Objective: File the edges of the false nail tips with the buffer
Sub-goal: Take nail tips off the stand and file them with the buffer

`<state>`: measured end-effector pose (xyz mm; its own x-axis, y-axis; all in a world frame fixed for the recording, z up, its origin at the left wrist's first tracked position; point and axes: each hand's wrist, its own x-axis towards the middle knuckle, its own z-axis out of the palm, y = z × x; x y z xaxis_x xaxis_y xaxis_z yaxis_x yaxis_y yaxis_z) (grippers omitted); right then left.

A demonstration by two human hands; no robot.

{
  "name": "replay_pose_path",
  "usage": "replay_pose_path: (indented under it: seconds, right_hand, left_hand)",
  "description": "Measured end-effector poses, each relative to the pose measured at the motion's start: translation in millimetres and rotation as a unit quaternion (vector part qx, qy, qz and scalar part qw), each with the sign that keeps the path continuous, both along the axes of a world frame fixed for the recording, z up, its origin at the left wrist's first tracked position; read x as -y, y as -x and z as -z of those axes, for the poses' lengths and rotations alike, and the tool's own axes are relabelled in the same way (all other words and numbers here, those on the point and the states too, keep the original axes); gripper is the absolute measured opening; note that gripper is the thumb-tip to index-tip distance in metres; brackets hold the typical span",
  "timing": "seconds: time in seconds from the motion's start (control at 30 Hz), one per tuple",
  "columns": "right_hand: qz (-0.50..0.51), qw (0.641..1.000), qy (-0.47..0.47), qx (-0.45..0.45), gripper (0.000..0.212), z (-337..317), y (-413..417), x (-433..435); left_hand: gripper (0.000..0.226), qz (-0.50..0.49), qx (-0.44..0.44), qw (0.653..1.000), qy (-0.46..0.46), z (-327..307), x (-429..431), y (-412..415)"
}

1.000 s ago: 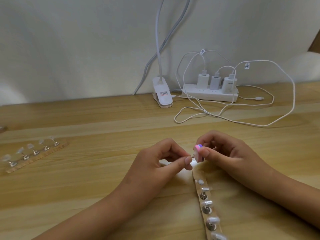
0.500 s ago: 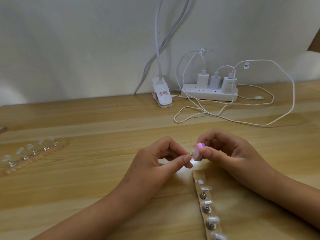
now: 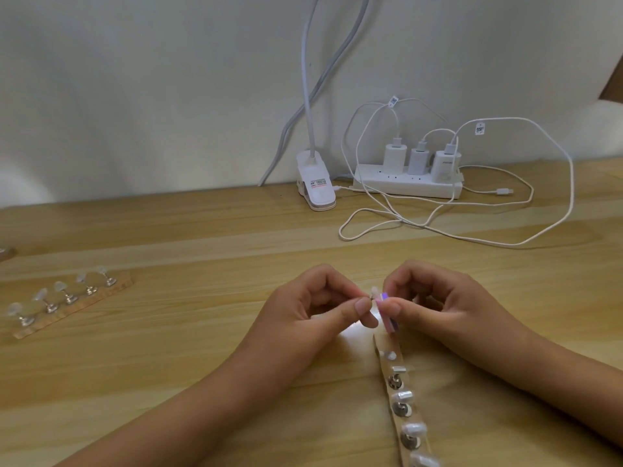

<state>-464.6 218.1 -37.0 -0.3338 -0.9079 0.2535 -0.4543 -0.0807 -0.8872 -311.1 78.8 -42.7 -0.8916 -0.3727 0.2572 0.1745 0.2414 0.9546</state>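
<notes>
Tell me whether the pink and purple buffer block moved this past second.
Yes. The pink and purple buffer block in the right hand has dropped toward the brown cardboard strip; its lower end now nearly meets the strip's far end.

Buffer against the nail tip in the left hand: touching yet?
Cannot tell. In the head view the buffer sits right beside the nail tip the left hand pinches, too small to show contact or gap.
</notes>
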Motion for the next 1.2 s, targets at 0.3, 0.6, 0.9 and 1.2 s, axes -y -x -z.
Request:
replay_pose_path:
  seconds: [0.3,0.6,0.9,1.2]
  right_hand:
    - [0.047,0.994,0.04,0.094,0.027,-6.6,5.3,-0.1]
    - [0.053,0.986,0.028,0.153,0.041,-6.1,7.7,1.4]
    - [0.05,0.979,0.039,0.196,0.063,-9.1,6.8,4.0]
    - [0.038,0.971,0.04,0.234,0.061,-11.6,7.8,5.0]
  left_hand:
    - [0.014,0.045,-0.012,0.984,-0.173,-3.2,10.4,1.0]
    - [0.011,0.072,-0.016,0.961,-0.266,-6.3,12.6,1.5]
    - [0.011,0.029,0.022,0.987,-0.159,-4.4,8.8,2.4]
    - [0.013,0.012,0.11,0.992,0.066,3.9,-4.2,6.3]
